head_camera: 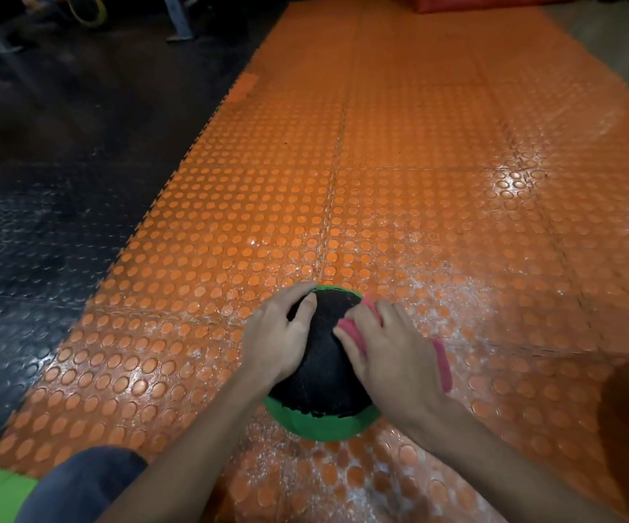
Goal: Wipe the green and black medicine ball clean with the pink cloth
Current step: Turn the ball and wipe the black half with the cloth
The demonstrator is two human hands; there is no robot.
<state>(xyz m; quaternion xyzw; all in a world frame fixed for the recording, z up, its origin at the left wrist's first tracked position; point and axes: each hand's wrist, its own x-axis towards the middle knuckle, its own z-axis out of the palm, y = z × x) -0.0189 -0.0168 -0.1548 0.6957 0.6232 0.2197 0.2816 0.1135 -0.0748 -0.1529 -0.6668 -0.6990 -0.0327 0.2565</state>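
Note:
The green and black medicine ball (322, 375) sits on the orange studded floor mat (399, 183) just in front of me. My left hand (280, 334) rests on the ball's upper left side, fingers spread and bent over its curve. My right hand (384, 343) presses the pink cloth (441, 362) against the ball's upper right side. The cloth shows under my fingers near the top of the ball and hangs out past the hand's right edge.
Black studded flooring (33, 239) lies to the left of the mat. Grey metal frame legs (181, 17) stand at the far top left. My knee in dark trousers (90, 481) is at the bottom left. A red pad (486, 1) lies at the mat's far end.

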